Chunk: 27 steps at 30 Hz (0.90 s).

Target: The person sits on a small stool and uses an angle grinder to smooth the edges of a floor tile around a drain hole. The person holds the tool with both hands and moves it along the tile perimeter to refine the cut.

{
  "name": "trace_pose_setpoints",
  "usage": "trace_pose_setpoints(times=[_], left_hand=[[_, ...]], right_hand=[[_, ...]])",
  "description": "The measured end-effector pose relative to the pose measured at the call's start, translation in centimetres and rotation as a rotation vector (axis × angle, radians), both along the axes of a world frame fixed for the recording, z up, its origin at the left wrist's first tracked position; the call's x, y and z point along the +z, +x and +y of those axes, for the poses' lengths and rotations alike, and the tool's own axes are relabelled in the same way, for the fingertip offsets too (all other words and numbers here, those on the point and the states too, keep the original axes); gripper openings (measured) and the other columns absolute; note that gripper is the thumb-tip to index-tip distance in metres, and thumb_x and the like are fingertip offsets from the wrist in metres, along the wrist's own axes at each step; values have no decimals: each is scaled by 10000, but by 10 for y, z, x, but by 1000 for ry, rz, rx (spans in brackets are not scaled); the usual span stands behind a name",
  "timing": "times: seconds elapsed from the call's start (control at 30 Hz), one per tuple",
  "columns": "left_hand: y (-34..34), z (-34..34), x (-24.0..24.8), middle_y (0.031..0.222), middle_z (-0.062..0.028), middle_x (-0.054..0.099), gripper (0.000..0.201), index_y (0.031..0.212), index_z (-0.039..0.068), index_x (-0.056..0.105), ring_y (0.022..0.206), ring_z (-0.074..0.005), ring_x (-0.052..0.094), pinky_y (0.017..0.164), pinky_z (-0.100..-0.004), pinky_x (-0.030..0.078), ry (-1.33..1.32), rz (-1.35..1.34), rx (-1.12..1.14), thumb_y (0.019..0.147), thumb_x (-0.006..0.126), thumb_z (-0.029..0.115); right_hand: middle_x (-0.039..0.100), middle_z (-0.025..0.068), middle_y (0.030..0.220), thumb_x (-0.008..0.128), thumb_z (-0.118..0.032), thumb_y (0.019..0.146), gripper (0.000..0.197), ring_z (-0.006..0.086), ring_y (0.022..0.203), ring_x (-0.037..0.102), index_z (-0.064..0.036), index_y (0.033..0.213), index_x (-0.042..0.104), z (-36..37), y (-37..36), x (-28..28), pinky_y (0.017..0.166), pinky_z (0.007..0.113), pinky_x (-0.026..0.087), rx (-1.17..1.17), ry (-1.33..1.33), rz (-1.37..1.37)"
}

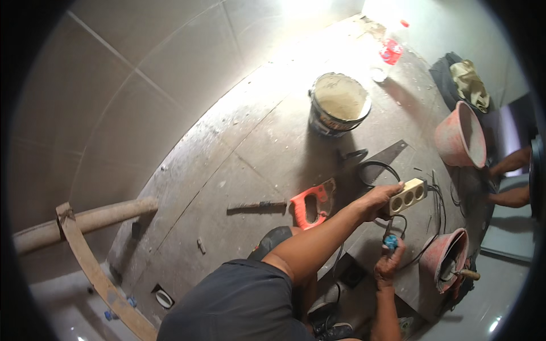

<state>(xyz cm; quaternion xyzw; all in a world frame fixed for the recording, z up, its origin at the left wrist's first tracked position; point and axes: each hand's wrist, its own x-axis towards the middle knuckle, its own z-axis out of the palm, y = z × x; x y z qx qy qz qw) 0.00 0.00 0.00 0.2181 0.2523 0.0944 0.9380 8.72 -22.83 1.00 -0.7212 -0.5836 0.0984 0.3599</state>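
Observation:
A cream power strip [408,197] with three round sockets is gripped by my left hand [378,203], its fingers wrapped around one end. Just below it, my right hand [387,266] pinches a blue plug [391,242] on a dark cable. The plug is apart from the sockets. Black cable [439,211] runs off the strip's far end and loops down across the floor. Left of my left forearm lies a handsaw with an orange handle [310,208]; its blade reaches up to the right, partly hidden. A thin, dirty metal bar [257,208] lies beside it.
A black bucket [330,124] of pale mix stands ahead. Two red tubs [449,139] [435,264] are at the right, the nearer holding a wooden-handled tool [469,274]. Another person's hands [511,163] show at the far right. A bottle [391,51] stands back; wooden poles [91,250] lean left.

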Motion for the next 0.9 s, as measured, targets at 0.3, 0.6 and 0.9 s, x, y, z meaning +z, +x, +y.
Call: trace_pose_setpoints(times=[0.3,0.6,0.9], left_hand=[[-17,13,23,1055,-108,724,644,1298,115,683,784,-242,646,707,-392,518,-162,-86,19,1050,514,685],[-6,-10,20,1174,-114,711,552,1380,71,622,1005,-237,698,841,-458,601,-155,-148,-30,1137,441,532],[-15,-21,31,1278,-169,686,594,1415,-5,597,1136,-272,695,989,-469,598,-61,-41,12,1116,529,504]], right_hand=[[675,91,919,658,-160,1069,298,188,714,604,20,1305,649,47,-31,129,640,315,503,-411,-131,311],[698,197,910,761,-159,936,195,408,828,705,-7,986,650,81,-9,149,728,491,543,-219,-204,-122],[711,209,928,738,-207,954,223,430,860,719,-14,992,634,93,-20,128,774,522,574,-218,-400,-241]])
